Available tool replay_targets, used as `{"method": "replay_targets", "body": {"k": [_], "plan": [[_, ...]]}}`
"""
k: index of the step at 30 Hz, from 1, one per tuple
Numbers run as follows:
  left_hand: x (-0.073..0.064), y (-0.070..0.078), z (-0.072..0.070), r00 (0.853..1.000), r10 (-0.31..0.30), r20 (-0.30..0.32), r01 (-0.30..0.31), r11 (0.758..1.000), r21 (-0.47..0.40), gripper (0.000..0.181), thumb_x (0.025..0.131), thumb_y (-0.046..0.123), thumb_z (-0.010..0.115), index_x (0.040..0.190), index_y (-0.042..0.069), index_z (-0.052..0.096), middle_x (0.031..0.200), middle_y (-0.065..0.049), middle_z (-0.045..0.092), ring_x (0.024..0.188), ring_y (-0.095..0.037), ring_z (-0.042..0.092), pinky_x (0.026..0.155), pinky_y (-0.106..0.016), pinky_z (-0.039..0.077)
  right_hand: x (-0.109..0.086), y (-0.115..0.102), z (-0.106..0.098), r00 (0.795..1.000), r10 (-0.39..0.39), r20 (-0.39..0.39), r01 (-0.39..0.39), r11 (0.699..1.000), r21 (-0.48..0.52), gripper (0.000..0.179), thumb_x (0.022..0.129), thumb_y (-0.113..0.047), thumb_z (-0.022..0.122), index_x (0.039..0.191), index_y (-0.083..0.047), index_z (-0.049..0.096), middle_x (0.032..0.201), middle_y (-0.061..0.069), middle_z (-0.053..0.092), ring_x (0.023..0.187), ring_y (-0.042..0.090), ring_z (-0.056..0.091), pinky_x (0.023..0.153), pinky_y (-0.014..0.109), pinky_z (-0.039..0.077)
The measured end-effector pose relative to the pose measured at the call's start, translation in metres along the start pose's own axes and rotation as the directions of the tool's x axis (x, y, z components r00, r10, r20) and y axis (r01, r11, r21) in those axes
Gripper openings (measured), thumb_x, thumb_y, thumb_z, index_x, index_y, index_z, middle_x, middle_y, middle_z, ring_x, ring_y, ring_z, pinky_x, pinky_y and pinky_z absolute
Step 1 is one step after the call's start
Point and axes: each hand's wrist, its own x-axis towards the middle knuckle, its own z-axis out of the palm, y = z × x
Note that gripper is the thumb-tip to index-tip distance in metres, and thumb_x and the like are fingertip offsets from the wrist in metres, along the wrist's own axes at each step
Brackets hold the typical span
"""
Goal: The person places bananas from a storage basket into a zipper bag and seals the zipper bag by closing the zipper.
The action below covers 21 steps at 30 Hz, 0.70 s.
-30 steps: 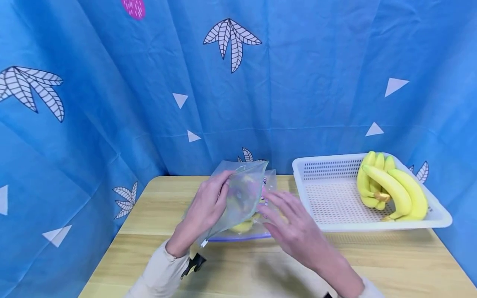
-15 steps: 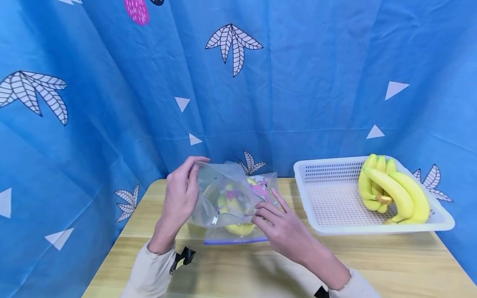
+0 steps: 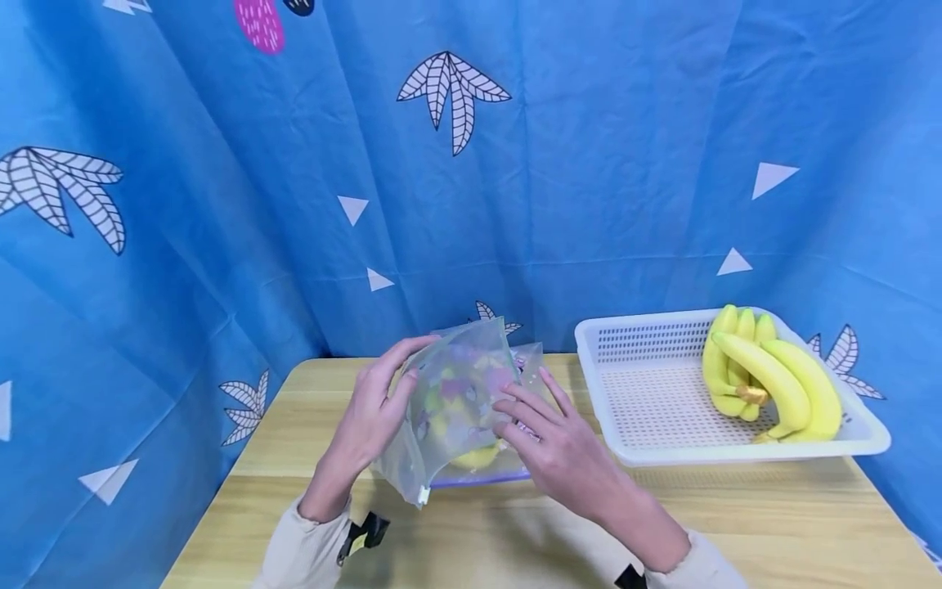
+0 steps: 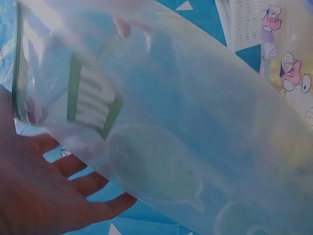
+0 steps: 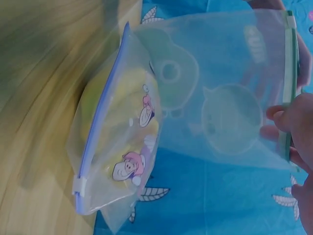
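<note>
A translucent zip bag (image 3: 459,409) with a green zip strip stands tilted between both hands, its white slider (image 3: 423,496) at the lower corner. My left hand (image 3: 374,409) holds its left side between thumb and fingers; the left wrist view shows those fingers spread behind the film. With thumb and fingertip, my right hand (image 3: 570,446) pinches the green strip, seen clearly in the right wrist view. Beneath it lies a second zip bag (image 5: 101,112) with a purple strip and pink cartoon prints. Yellow fruit that looks like bananas (image 5: 88,98) shows through its film.
A white perforated basket (image 3: 633,450) stands at the right of the wooden table (image 3: 456,540), with bananas (image 3: 780,384) in its right half. A blue patterned curtain (image 3: 625,164) hangs behind and to the left.
The green-strip bag was upright, then folded back left with the left hand, and now stands tilted rightward again. The right hand has come onto its strip. The basket stays put.
</note>
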Motion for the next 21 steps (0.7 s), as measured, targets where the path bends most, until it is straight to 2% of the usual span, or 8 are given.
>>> {"method": "replay_targets", "body": {"k": [3,6,9,14,17,19,21], "plan": [[-0.004,-0.001,0.004,0.997,0.038,0.07,-0.036,0.999,-0.034,0.054,0.098,0.002,0.045,0.15,0.014,0.051,0.15,0.001,0.053,0.139,-0.02,0.048,0.111,-0.053,0.039,-0.003,0.004,0.0,0.999,0.035,0.006,-0.035,0.999,0.016,0.035,0.105,-0.004,0.036,0.099,-0.009,0.07,0.117,0.009,0.071,0.127,0.031,0.061,0.113,0.063,0.035],[-0.007,0.002,0.006,0.99,0.06,0.13,-0.054,0.997,-0.048,0.065,0.093,0.0,0.045,0.157,0.015,0.041,0.158,-0.001,0.044,0.14,-0.023,0.045,0.11,-0.056,0.039,-0.006,0.008,-0.001,0.998,0.058,0.026,-0.058,0.998,0.022,0.032,0.102,-0.002,0.037,0.1,-0.01,0.069,0.119,0.008,0.07,0.13,0.03,0.059,0.114,0.063,0.034],[-0.01,0.005,0.007,0.99,0.019,0.143,-0.016,1.0,-0.025,0.07,0.091,-0.002,0.042,0.158,0.018,0.038,0.159,0.0,0.041,0.135,-0.023,0.047,0.107,-0.055,0.04,-0.009,0.011,-0.002,0.996,0.073,0.044,-0.074,0.997,0.027,0.032,0.104,-0.003,0.037,0.1,-0.01,0.068,0.12,0.008,0.07,0.132,0.029,0.057,0.115,0.062,0.032],[-0.007,0.006,0.001,0.995,-0.067,0.079,0.061,0.995,0.077,0.059,0.094,-0.002,0.037,0.149,0.016,0.05,0.147,-0.002,0.054,0.122,-0.022,0.056,0.1,-0.05,0.045,-0.018,0.013,-0.003,0.996,0.074,0.055,-0.075,0.997,0.022,0.037,0.11,-0.013,0.034,0.101,-0.008,0.069,0.119,0.008,0.071,0.131,0.03,0.058,0.115,0.063,0.031],[-0.004,0.004,-0.006,0.996,-0.08,0.03,0.076,0.99,0.115,0.052,0.095,-0.002,0.037,0.139,0.014,0.059,0.137,0.0,0.063,0.087,-0.017,0.061,0.08,-0.039,0.05,-0.024,0.014,-0.004,0.994,0.084,0.07,-0.086,0.996,0.028,0.039,0.111,-0.015,0.032,0.101,-0.008,0.069,0.123,0.01,0.07,0.132,0.031,0.057,0.116,0.063,0.03],[-0.003,0.001,-0.009,0.997,-0.072,-0.009,0.073,0.989,0.126,0.05,0.095,-0.003,0.037,0.133,0.013,0.065,0.131,0.002,0.067,0.065,-0.014,0.052,0.067,-0.034,0.045,-0.027,0.014,-0.004,0.994,0.089,0.065,-0.092,0.995,0.036,0.038,0.11,-0.015,0.033,0.101,-0.008,0.069,0.126,0.011,0.068,0.133,0.032,0.055,0.116,0.063,0.03],[-0.001,-0.002,-0.01,0.997,-0.061,-0.046,0.066,0.991,0.117,0.048,0.097,-0.002,0.037,0.128,0.015,0.069,0.127,0.005,0.069,0.053,-0.016,0.04,0.059,-0.034,0.04,-0.029,0.014,-0.005,0.994,0.097,0.053,-0.099,0.994,0.045,0.036,0.109,-0.013,0.033,0.1,-0.008,0.068,0.13,0.012,0.066,0.134,0.033,0.054,0.116,0.062,0.03]]}}
